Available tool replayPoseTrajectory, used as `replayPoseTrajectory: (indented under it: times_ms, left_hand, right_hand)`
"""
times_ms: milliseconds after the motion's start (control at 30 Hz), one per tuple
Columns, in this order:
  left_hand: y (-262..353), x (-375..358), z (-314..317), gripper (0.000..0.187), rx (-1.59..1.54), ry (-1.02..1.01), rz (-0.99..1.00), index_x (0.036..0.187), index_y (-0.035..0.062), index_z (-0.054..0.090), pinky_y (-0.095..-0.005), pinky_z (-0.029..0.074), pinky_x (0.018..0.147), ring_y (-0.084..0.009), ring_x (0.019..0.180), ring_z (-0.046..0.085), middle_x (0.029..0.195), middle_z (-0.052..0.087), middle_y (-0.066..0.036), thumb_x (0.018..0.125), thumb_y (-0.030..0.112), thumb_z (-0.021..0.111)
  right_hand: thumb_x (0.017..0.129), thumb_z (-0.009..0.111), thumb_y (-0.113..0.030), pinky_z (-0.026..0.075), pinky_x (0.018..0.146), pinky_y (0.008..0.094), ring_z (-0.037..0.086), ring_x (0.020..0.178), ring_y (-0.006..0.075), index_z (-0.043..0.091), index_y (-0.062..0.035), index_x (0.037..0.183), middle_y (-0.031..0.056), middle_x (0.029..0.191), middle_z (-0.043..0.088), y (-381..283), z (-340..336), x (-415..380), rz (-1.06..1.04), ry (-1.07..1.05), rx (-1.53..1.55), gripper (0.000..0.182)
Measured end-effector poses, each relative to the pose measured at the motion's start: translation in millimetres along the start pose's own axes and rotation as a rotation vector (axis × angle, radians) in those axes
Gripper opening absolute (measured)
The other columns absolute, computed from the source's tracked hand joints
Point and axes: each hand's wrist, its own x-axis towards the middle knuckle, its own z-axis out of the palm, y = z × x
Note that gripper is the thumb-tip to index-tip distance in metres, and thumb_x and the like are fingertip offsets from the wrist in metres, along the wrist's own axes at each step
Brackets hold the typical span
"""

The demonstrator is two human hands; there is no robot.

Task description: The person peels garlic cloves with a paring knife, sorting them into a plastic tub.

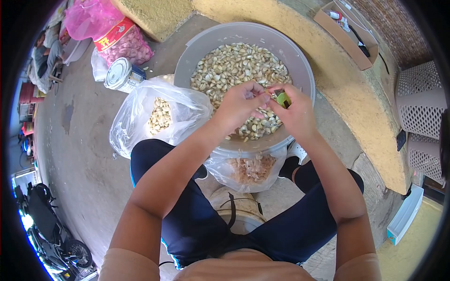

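While right fingers (282, 87) pinch one green tool (283, 99) over one tub (307, 70), left fingers (255, 87) curl, contents unclear.

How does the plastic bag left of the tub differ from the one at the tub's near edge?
The left bag holds pale cloves; the near-edge bag holds brownish papery skins. The left bag looks larger and bulkier, the near-edge bag smaller. The left bag sits beside the tub, while the near-edge bag lies between the person's legs. Both are see-through plastic.

A motorcycle (49, 229) stands near a wall.
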Motion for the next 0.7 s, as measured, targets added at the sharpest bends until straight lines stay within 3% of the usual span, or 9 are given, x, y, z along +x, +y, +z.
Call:
replayPoseTrajectory:
  times_ms: [167, 267, 400, 700]
  left_hand:
    - [-0.5, 2.5, -3.3, 0.01, -0.009, -0.001, 0.008, 0.087, 0.0012, 0.052, -0.025, 0.052, 0.063, -0.0116, 0.074, 0.056, 0.081, 0.056, -0.006, 0.083, 0.01, 0.057]
    - [-1.7, 3.9, -6.1, 0.009, 0.117, -0.028, 0.04, 0.087, 0.0009, 0.052, -0.0253, 0.051, 0.064, -0.0116, 0.074, 0.057, 0.081, 0.056, -0.006, 0.084, 0.009, 0.055]
    - [-6.7, 7.5, -8.5, 0.01, 0.246, -0.036, 0.128, 0.086, -0.0014, 0.053, -0.0259, 0.052, 0.062, -0.0123, 0.071, 0.059, 0.077, 0.057, -0.007, 0.083, 0.008, 0.054]
    - [-4.2, 7.6, -10.5, 0.006, 0.242, -0.082, 0.083, 0.086, 0.0001, 0.049, -0.0264, 0.052, 0.067, -0.0123, 0.073, 0.057, 0.08, 0.055, -0.006, 0.087, 0.006, 0.048]
  right_hand:
    - [0.075, 0.066, -0.015, 0.041, 0.046, 0.0229, 0.051, 0.051, 0.0074, 0.056, -0.0022, 0.102, 0.0015, 0.067, 0.056, -5.5, -4.5, 3.1, 0.346, -0.107, 0.334, 0.032]
    - [0.076, 0.066, -0.018, 0.036, 0.04, 0.019, 0.048, 0.045, 0.0056, 0.056, 0.0002, 0.1, 0.0, 0.064, 0.055, -7.2, -7.6, 4.8, 0.492, -0.187, 0.461, 0.031]
    - [0.077, 0.066, -0.02, 0.034, 0.038, 0.0184, 0.045, 0.043, 0.0053, 0.054, 0.0019, 0.099, 0.0002, 0.063, 0.053, -0.5, -6.3, 6.4, 0.549, -0.218, 0.534, 0.032]
    - [0.083, 0.058, -0.02, 0.037, 0.04, 0.0202, 0.046, 0.046, 0.0053, 0.052, -0.0009, 0.103, -0.0001, 0.065, 0.052, -3.2, -5.5, 5.6, 0.501, -0.295, 0.49, 0.028]
